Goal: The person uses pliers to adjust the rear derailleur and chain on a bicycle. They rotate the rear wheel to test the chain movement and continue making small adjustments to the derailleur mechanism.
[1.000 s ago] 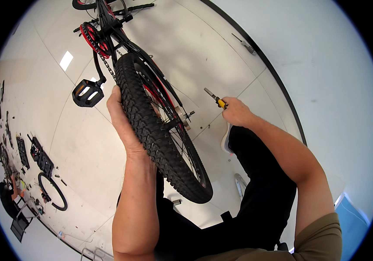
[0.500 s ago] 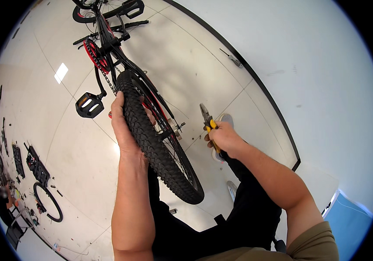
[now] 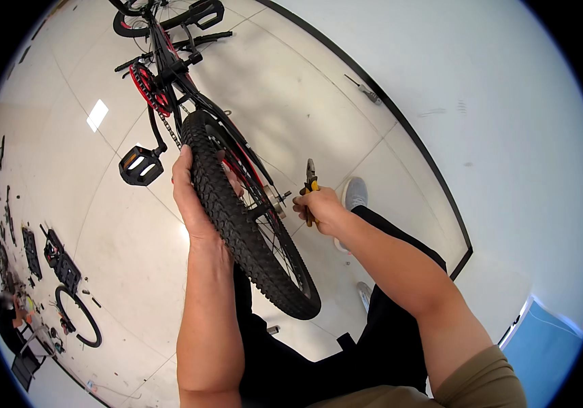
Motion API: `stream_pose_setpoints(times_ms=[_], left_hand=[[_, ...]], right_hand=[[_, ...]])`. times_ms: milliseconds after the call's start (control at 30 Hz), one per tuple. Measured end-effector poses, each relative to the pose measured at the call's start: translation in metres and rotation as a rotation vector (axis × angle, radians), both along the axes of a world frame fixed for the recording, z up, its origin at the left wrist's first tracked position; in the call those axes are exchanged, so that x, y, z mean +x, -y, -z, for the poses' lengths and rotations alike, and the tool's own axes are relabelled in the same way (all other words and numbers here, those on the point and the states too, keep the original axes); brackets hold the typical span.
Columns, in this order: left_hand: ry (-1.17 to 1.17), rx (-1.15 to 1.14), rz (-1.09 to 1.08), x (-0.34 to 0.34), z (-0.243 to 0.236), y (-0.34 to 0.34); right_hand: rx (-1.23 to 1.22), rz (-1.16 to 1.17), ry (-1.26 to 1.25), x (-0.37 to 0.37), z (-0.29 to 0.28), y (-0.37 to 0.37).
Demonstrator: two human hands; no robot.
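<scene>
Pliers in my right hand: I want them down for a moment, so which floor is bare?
Bare pale tiled floor lies between the upturned black bicycle and the dark baseboard. Crowded: the far-left floor, with scattered tools and a loose black tyre.

Open floor (image 3: 318, 88) right of the wheel (image 3: 250, 231); pedal (image 3: 139, 165) and scattered tools (image 3: 60, 262) crowding its left
</scene>
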State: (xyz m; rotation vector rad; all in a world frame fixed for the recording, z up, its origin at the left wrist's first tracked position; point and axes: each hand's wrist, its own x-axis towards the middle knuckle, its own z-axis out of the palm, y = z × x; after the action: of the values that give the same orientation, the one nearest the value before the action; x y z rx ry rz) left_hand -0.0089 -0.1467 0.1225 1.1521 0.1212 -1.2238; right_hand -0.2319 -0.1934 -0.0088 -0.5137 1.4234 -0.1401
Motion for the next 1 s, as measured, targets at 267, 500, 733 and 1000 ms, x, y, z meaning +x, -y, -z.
stream_pose_setpoints(times_ms=[267, 500, 733, 1000], left_hand=[[0.025, 0.014, 0.031, -0.003, -0.002, 0.001], [0.022, 0.026, 0.032, -0.004, -0.003, 0.001], [0.002, 0.017, 0.022, -0.002, -0.002, 0.001], [0.060, 0.098, 0.048, -0.006, -0.013, 0.003]], right_hand=[[0.075, 0.047, 0.171, 0.006, 0.017, -0.013], [0.030, 0.025, 0.058, 0.019, 0.012, -0.020], [-0.054, 0.119, 0.031, 0.015, 0.019, -0.006], [-0.105, 0.006, -0.061, 0.023, 0.012, -0.001]])
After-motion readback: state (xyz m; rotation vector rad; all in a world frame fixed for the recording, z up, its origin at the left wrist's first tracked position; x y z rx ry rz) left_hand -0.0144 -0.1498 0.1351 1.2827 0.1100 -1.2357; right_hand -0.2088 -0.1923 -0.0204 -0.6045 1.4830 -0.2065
